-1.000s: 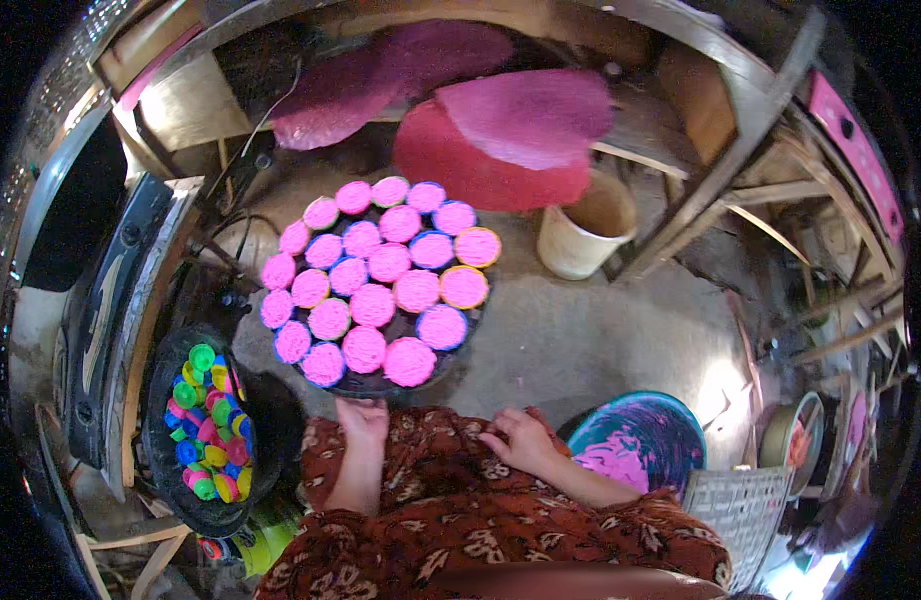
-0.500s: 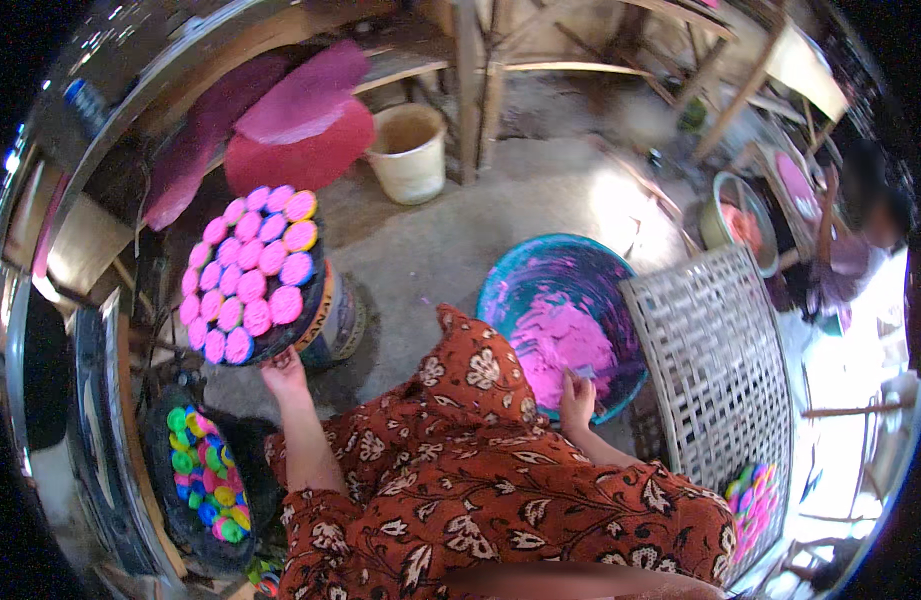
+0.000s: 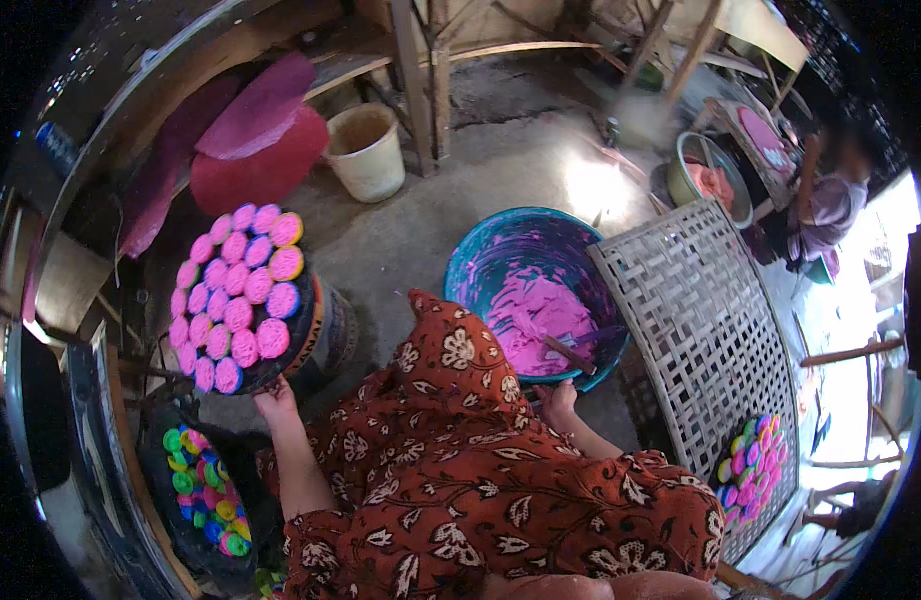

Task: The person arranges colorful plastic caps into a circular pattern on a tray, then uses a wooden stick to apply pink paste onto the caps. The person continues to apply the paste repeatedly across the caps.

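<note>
My left hand (image 3: 276,397) grips the near edge of a round black tray (image 3: 305,352). Several small coloured cups filled with pink paste (image 3: 238,278) stand close together on that tray, over a paint bucket (image 3: 338,325). To the right, my right hand (image 3: 557,402) is closed at the near rim of a teal basin (image 3: 462,250); its fingertips are partly hidden. Pink paste (image 3: 530,318) covers the basin's bottom and smears its walls. A spatula (image 3: 570,354) with a dark blade and wooden handle lies in the paste, out of my hand.
A woven bamboo panel (image 3: 695,300) leans at the basin's right, with several pink-filled cups (image 3: 752,470) on it. Empty coloured cups (image 3: 205,490) fill a dark container at lower left. A cream bucket (image 3: 368,165) stands behind. Another person (image 3: 830,205) sits far right.
My right hand has let go of the spatula and come back to the basin's near rim. My left hand stays on the tray's edge. The whole view has shifted slightly.
</note>
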### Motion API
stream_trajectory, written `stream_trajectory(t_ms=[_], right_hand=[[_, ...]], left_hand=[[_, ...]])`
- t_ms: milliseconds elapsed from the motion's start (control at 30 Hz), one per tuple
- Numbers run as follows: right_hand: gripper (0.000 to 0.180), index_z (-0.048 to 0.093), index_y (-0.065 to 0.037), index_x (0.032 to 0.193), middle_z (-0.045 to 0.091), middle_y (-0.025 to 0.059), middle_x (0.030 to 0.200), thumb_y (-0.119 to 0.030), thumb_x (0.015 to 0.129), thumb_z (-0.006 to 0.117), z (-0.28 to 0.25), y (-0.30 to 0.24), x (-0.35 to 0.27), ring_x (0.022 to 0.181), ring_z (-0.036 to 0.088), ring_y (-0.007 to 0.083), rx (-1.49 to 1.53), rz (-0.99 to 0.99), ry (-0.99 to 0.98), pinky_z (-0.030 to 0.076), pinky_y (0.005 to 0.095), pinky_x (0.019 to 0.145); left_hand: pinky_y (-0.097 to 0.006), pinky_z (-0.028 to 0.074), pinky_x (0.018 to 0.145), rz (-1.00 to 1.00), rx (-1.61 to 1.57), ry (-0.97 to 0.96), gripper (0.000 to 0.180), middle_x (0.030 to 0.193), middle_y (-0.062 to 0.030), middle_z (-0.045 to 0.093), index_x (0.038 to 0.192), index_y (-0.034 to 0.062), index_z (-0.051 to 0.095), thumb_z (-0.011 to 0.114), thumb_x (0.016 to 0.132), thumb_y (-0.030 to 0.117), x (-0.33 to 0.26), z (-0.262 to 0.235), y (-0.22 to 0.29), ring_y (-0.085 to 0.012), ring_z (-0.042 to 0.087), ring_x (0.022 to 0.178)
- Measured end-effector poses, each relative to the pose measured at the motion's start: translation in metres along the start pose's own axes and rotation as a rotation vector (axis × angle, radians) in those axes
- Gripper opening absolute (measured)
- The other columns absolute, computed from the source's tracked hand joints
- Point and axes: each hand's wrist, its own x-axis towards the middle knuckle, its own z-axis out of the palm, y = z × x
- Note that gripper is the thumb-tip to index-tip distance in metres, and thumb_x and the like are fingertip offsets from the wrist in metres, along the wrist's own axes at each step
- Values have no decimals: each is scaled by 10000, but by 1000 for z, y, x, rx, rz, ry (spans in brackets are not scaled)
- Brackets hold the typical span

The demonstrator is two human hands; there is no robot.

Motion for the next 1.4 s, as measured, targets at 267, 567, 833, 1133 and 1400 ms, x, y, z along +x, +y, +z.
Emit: stream_trajectory(t_ms=[267,567,833,1133,1400], right_hand=[[430,343,-53,1300,414,138,1302,-324,974,279,55,-44,12,1127,471,343,101,110,-74,502,473,830],[267,465,-64,1108,522,57,1001,-205,889,525,186,-52,-95,829,528,172,-659,-332,-85,468,317,657],[464,308,-130,1370,535,36,1002,-236,941,449,367,14,-229,760,509,140,-680,337,-683,490,307,726],[431,297,-131,1380,534,-4,1121,-126,957,380,372,32,-234,904,554,108,-749,221,-830,472,256,641],[342,392,-86,1294,513,-31,1023,-118,953,397,371,28,-233,769,487,69,-747,165,-893,412,216,574]], left_hand=[[-313,502,642,-99,90,19,159,795,-21,619,853,97,589,527,866,243,-66,11,5,-160,567,674],[-365,507,780,-180,145,137,191,995,-53,612,1040,115,555,477,908,229,-96,6,18,-200,588,876],[-390,476,848,-271,171,38,248,1068,-50,595,1081,120,540,404,937,269,-133,10,22,-208,573,952],[-362,444,817,-388,216,64,216,1000,-1,596,1081,165,531,426,928,276,-138,12,29,-158,553,891],[-404,404,857,-417,273,62,288,1063,24,578,1127,188,502,458,920,383,-137,18,66,-156,533,958]])
